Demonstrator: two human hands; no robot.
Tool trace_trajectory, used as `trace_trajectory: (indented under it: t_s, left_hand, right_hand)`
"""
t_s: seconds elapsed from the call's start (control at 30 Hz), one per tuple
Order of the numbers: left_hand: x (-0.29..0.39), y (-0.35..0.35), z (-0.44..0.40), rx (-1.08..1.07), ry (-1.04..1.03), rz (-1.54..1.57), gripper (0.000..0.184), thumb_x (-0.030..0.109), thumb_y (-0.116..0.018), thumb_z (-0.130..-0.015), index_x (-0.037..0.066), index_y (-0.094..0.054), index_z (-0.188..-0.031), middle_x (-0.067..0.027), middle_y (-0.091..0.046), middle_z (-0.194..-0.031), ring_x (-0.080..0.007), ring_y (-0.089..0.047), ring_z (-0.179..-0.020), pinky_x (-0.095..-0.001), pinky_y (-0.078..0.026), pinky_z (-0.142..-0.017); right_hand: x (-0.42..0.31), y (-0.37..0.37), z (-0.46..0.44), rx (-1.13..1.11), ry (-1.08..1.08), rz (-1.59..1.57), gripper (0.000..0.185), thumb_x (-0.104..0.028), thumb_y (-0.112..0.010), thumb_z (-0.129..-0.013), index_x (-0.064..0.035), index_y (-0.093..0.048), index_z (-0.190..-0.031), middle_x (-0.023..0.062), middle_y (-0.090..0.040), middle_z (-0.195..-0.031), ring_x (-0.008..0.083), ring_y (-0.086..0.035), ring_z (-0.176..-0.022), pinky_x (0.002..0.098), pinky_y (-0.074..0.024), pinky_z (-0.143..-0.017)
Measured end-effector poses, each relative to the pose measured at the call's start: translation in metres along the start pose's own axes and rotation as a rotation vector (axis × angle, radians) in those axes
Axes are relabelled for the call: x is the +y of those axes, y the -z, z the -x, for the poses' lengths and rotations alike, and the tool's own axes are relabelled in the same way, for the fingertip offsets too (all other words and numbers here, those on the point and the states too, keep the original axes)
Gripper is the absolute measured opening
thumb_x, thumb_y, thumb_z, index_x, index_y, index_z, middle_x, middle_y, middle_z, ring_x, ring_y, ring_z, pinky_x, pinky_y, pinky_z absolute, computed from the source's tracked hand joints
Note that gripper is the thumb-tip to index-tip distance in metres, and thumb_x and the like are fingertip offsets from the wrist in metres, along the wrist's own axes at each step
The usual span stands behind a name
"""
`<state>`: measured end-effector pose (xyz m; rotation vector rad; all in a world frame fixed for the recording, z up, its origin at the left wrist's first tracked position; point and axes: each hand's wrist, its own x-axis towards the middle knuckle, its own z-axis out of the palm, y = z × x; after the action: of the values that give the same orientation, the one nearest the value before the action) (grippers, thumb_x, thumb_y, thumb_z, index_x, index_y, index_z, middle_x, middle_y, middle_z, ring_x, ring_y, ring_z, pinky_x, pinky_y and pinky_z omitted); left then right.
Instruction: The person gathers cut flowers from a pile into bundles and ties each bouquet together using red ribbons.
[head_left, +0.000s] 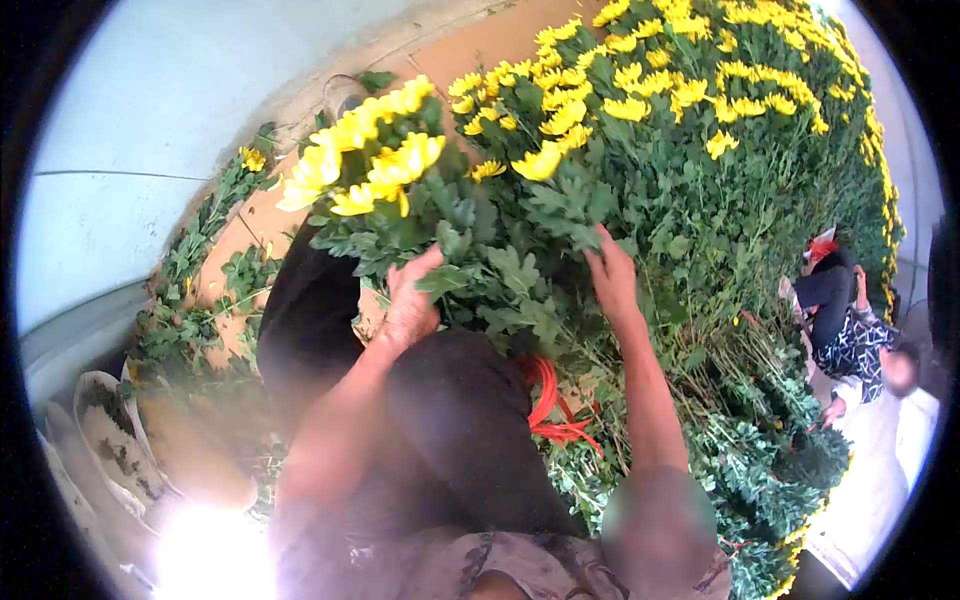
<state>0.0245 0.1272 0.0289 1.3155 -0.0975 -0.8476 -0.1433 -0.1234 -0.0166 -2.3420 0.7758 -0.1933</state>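
My left hand [412,300] is closed round the leafy stems of a bunch of yellow chrysanthemums [365,150], held above my knees with the blooms pointing up and away. To its right, my right hand [613,275] is closed at the leaves of another chrysanthemum [540,162], at the near edge of the big pile; leaves partly cover its fingertips. Between my arms, more green stems and leaves lie over my dark trouser leg [450,390]. Red ties [545,400] hang beside my right knee.
A large heap of yellow chrysanthemums [740,180] fills the right side. Another person [865,345] sits beyond it at the far right. Loose leaves and stems [185,320] litter the floor at left, by a pale wall [120,130]. White sacks [110,430] stand lower left.
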Motion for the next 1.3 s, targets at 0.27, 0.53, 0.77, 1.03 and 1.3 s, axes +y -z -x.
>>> trace_trajectory:
  t_s: [0.27,0.53,0.77,1.03,1.3]
  left_hand:
    - [-0.009,0.005,-0.008,-0.349,-0.044,-0.326,0.032,0.024,-0.059,-0.085,0.017,-0.062,-0.116,0.0016,-0.061,-0.119,-0.0166,-0.05,-0.115,-0.044,-0.024,-0.104]
    - [-0.013,0.002,-0.013,-0.449,0.121,0.017,0.036,0.027,-0.06,-0.085,0.024,-0.059,-0.121,-0.0014,-0.061,-0.121,-0.0214,-0.051,-0.118,-0.0486,-0.02,-0.104]
    - [0.011,0.001,-0.002,-0.3,-0.239,-0.437,0.033,0.025,-0.056,-0.086,0.014,-0.061,-0.116,-0.0051,-0.065,-0.11,-0.0195,-0.059,-0.104,-0.0315,-0.04,-0.091]
    - [0.044,0.071,0.026,0.277,0.038,0.37,0.024,0.013,-0.06,-0.08,-0.002,-0.064,-0.099,-0.0104,-0.064,-0.096,-0.0223,-0.059,-0.083,-0.0368,-0.049,-0.08]
    - [0.037,0.1,0.028,0.203,-0.096,0.374,0.038,0.025,-0.057,-0.085,0.004,-0.056,-0.116,-0.0093,-0.061,-0.11,-0.0262,-0.057,-0.104,-0.041,-0.047,-0.09]
  right_hand:
    - [-0.121,0.06,0.025,0.099,0.175,0.052,0.053,0.002,-0.055,-0.077,-0.0028,-0.048,-0.128,0.0203,-0.058,-0.113,0.0366,-0.059,-0.099,0.0368,-0.0469,-0.084]
    - [-0.178,0.016,0.031,-0.064,0.109,0.027,0.05,-0.004,-0.048,-0.085,-0.0045,-0.039,-0.135,0.0203,-0.055,-0.113,0.0374,-0.058,-0.096,0.0416,-0.0467,-0.084]
    - [-0.208,0.005,0.025,-0.227,0.161,0.459,0.041,-0.004,-0.054,-0.078,-0.0066,-0.052,-0.118,0.0156,-0.053,-0.096,0.0353,-0.059,-0.086,0.0459,-0.0484,-0.077]
    - [-0.074,-0.013,0.011,-0.314,-0.188,-0.368,0.042,-0.034,-0.044,-0.095,-0.0061,-0.054,-0.124,0.0171,-0.06,-0.115,0.0295,-0.058,-0.105,0.0342,-0.0426,-0.093]
    - [0.058,-0.143,0.057,-0.392,-0.043,0.422,0.063,-0.038,-0.074,-0.07,-0.0138,-0.045,-0.119,0.0167,-0.053,-0.096,0.0364,-0.057,-0.084,0.0484,-0.0479,-0.077]
